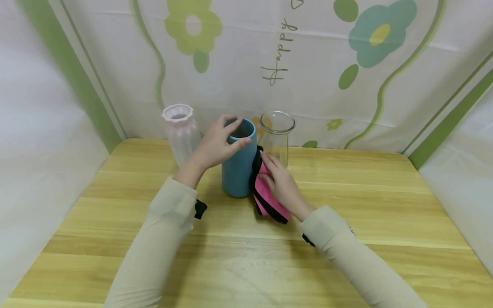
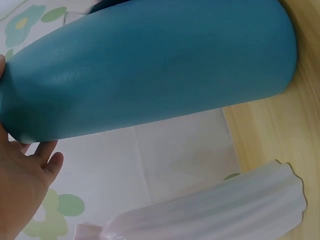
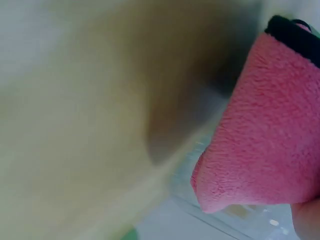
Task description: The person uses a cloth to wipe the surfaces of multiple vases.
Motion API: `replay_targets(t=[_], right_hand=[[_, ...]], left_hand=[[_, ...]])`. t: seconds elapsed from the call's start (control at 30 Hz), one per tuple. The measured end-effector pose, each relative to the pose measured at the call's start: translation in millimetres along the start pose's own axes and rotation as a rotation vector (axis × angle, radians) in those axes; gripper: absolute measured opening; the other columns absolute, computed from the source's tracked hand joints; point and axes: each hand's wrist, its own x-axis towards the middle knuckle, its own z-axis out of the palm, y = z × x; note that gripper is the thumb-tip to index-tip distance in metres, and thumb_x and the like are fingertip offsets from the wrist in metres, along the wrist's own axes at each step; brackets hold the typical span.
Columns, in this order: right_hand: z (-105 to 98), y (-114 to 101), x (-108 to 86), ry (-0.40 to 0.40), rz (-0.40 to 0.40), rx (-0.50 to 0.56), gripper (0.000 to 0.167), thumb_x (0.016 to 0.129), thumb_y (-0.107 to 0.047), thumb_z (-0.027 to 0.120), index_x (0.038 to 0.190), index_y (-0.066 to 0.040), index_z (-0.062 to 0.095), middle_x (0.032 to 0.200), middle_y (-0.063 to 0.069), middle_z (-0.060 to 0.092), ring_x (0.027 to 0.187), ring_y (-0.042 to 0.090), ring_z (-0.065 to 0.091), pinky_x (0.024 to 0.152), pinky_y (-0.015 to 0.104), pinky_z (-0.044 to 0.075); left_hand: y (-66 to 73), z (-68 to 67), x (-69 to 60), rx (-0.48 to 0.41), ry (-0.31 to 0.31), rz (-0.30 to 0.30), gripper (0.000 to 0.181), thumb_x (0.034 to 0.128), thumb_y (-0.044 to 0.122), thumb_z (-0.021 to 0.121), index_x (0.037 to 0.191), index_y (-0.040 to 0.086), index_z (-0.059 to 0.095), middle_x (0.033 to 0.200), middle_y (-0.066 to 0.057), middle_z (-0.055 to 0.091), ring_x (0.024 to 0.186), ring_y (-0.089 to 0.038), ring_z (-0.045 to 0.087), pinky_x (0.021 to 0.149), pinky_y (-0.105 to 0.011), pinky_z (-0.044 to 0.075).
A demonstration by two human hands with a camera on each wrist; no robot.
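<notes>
A tall, smooth blue vase, round and open-mouthed, is roughly upright at the middle of the scene. Against its right side is a folded pink cloth, fleecy and black-edged, its lower end slanting near and right.

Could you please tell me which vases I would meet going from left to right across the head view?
Pale fluted vase with a scalloped rim, tall blue vase, clear glass vase.
</notes>
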Motion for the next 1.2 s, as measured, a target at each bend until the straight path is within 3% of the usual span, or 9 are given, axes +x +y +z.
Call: replay_targets(t=[0.17, 0.3, 0.5, 0.8, 0.9, 1.0, 1.07, 1.1, 1.2], right_hand=[[-15, -19, 15.5, 0.146, -0.066, 0.088, 0.058, 0.093, -0.007, 0.059, 0.147, -0.007, 0.038, 0.144, 0.016, 0.047, 0.131, 0.032, 0.048, 0.105, 0.043, 0.044], [-21, -28, 21.3, 0.184, -0.075, 0.103, 0.059, 0.092, -0.007, 0.059, 0.147, -0.008, 0.038, 0.147, 0.015, 0.044, 0.134, 0.031, 0.045, 0.106, 0.042, 0.043], [-16, -23, 17.0, 0.134, -0.047, 0.093, 0.059, 0.092, -0.005, 0.060, 0.147, -0.008, 0.038, 0.145, 0.015, 0.045, 0.132, 0.032, 0.047, 0.106, 0.043, 0.043], [3, -3, -0.2, -0.005, 0.037, 0.040, 0.058, 0.094, -0.011, 0.059, 0.147, -0.008, 0.036, 0.144, 0.019, 0.045, 0.131, 0.035, 0.047, 0.106, 0.045, 0.042], [7, 3, -5.0, -0.078, 0.085, -0.003, 0.057, 0.094, -0.014, 0.059, 0.147, -0.007, 0.038, 0.144, 0.020, 0.045, 0.130, 0.036, 0.048, 0.105, 0.046, 0.043], [8, 5, -6.3, -0.117, 0.103, -0.027, 0.056, 0.094, -0.016, 0.059, 0.146, -0.006, 0.040, 0.143, 0.022, 0.046, 0.127, 0.037, 0.051, 0.103, 0.047, 0.044], [6, 3, -4.8, -0.108, 0.087, -0.024, 0.056, 0.094, -0.015, 0.059, 0.145, -0.006, 0.040, 0.142, 0.022, 0.047, 0.127, 0.037, 0.051, 0.104, 0.046, 0.044], [5, 2, -3.2, -0.095, 0.077, -0.016, 0.056, 0.094, -0.014, 0.059, 0.145, -0.005, 0.040, 0.142, 0.022, 0.047, 0.128, 0.036, 0.050, 0.105, 0.046, 0.043], [0, -5, 3.2, -0.027, 0.046, 0.025, 0.057, 0.094, -0.012, 0.059, 0.146, -0.006, 0.039, 0.142, 0.020, 0.047, 0.130, 0.035, 0.049, 0.106, 0.045, 0.042]], left_hand=[[-0.4, -1.6, -0.2, -0.082, -0.039, 0.010, 0.066, 0.0975, 0.034, 0.050, 0.152, 0.006, 0.023, 0.158, -0.018, 0.017, 0.144, -0.037, 0.020, 0.114, -0.054, 0.027], [-0.8, -1.0, 0.6, -0.197, -0.066, 0.007, 0.065, 0.0981, 0.029, 0.048, 0.152, 0.006, 0.020, 0.159, -0.016, 0.012, 0.147, -0.036, 0.014, 0.115, -0.054, 0.026], [-2.7, 1.4, 1.4, -0.193, -0.051, -0.010, 0.067, 0.0969, 0.031, 0.049, 0.153, 0.008, 0.021, 0.159, -0.014, 0.012, 0.145, -0.034, 0.019, 0.107, -0.050, 0.039], [-0.6, 5.6, 3.1, -0.143, 0.018, -0.056, 0.072, 0.0923, 0.045, 0.053, 0.152, 0.015, 0.027, 0.159, -0.014, 0.010, 0.146, -0.035, 0.013, 0.115, -0.057, 0.023], [-0.7, 6.0, 3.1, -0.136, 0.023, -0.035, 0.079, 0.0916, 0.061, 0.046, 0.152, 0.013, 0.028, 0.156, -0.017, 0.012, 0.144, -0.036, 0.013, 0.114, -0.057, 0.023], [-2.2, 5.8, 2.4, -0.106, 0.025, 0.008, 0.099, 0.0810, 0.080, 0.029, 0.151, 0.010, 0.027, 0.154, -0.020, 0.016, 0.143, -0.038, 0.016, 0.113, -0.057, 0.025], [-2.7, 4.6, 1.1, -0.090, 0.026, 0.019, 0.108, 0.0736, 0.083, 0.023, 0.151, 0.008, 0.027, 0.155, -0.020, 0.017, 0.143, -0.039, 0.017, 0.113, -0.056, 0.025], [-2.7, 3.8, 0.6, -0.082, 0.023, 0.019, 0.107, 0.0741, 0.082, 0.024, 0.151, 0.007, 0.026, 0.155, -0.019, 0.018, 0.143, -0.039, 0.017, 0.114, -0.056, 0.025], [-1.4, 0.9, -0.3, -0.070, 0.007, 0.006, 0.085, 0.0906, 0.065, 0.035, 0.151, 0.006, 0.025, 0.157, -0.019, 0.017, 0.145, -0.039, 0.017, 0.115, -0.056, 0.023]])
